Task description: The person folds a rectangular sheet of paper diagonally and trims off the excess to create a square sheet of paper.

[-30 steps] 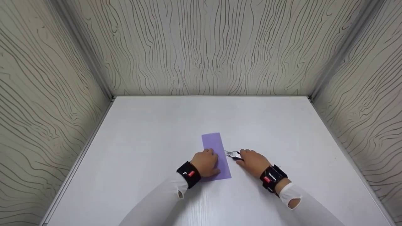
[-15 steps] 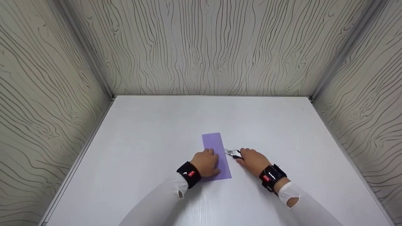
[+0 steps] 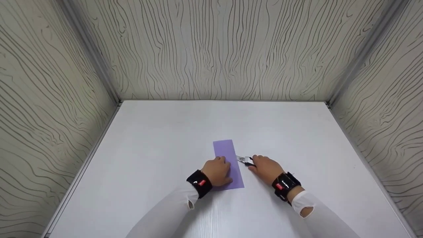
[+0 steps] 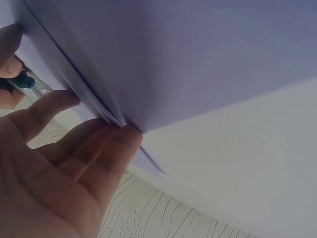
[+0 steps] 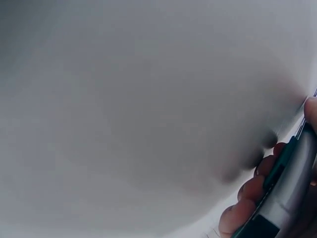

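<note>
A folded sheet of purple paper (image 3: pixel 225 147) lies lengthwise on the white table. My left hand (image 3: pixel 216 172) rests on its lower half, fingertips pressing it down; the left wrist view has the fingertips along the paper's layered edge (image 4: pixel 94 91). Just to the right, my right hand (image 3: pixel 267 169) grips a utility knife (image 3: pixel 246 161) with a silver and dark green handle. Its blade meets the paper's right long edge about midway up; the very tip is hidden there. In the right wrist view the fingers curl round the knife handle (image 5: pixel 292 188).
The white table (image 3: pixel 158 132) is bounded by wood-grain panels (image 3: pixel 211 49) at the back and both sides, with grey metal posts (image 3: pixel 96 62) at the corners. Black bands (image 3: pixel 199 183) circle both wrists.
My right hand has slid the utility knife slightly away from me along the paper's right edge. The left hand and the paper have hardly moved.
</note>
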Demonstrator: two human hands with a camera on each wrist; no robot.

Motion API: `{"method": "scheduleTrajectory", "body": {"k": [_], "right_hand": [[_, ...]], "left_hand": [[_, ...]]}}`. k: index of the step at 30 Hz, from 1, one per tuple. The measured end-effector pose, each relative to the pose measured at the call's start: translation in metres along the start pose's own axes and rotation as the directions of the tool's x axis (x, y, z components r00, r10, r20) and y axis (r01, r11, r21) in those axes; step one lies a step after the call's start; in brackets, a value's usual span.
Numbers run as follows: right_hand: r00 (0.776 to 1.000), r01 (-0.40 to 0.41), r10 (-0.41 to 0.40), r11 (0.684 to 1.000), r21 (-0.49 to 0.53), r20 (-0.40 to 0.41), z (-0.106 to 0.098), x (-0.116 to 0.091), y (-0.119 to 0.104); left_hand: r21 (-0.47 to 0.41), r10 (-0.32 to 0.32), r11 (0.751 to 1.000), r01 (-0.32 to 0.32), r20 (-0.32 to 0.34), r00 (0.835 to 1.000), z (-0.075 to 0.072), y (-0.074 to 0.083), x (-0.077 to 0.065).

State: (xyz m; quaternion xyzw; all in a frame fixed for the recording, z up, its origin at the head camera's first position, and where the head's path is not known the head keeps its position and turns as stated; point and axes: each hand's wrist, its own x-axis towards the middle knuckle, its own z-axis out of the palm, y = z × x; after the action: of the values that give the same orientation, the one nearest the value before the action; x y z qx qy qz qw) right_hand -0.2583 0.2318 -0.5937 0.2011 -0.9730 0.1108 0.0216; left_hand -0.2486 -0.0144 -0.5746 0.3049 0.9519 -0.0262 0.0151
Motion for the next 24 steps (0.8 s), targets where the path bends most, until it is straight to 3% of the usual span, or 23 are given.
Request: {"method": "scheduleTrajectory", "body": {"k": [24], "right_hand": [[1.0,-0.014,0.014,1.0,0.015,0.022,-0.0007,0.0056,0.0002]], "left_hand": [[-0.005,0.015,1.0,-0.015,0.017,1.0,0.0002,-0.0003,-0.0007]]}}
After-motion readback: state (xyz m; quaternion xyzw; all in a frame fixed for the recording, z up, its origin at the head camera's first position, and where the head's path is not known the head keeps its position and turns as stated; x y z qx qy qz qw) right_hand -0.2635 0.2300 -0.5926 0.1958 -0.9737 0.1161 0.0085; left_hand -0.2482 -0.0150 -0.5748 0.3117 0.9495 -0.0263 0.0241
